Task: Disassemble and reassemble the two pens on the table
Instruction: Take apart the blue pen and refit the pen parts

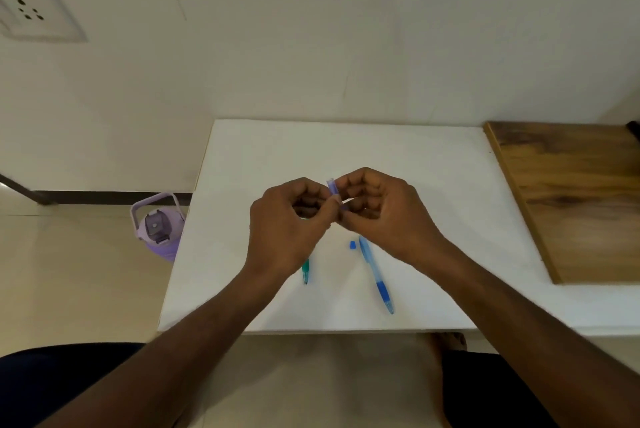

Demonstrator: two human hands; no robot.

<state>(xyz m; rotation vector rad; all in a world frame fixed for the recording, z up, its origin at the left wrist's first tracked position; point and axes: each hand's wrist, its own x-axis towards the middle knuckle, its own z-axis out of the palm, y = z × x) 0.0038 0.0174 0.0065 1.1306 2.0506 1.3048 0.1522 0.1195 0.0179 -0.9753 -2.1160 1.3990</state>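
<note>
Overhead, both hands' grips [335, 203] pinch a small blue pen piece [331, 186], left hand [287, 223] hiding the green pen [305, 271].

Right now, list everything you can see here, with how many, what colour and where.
table: one, white, centre
blue pen barrel: one, blue, lying on the table below the right hand
small blue piece: one, blue, on the table just left of the barrel's far end
green pen: one, green, on the table, mostly hidden under the left wrist
small pen part: one, blue and clear, pinched between both hands
wooden board: one, brown, right of the white top
water bottle: one, lilac, on the floor to the left
wall socket: one, white, upper left wall
left hand: one, fingers closed on the part
right hand: one, fingers closed on the part
</note>
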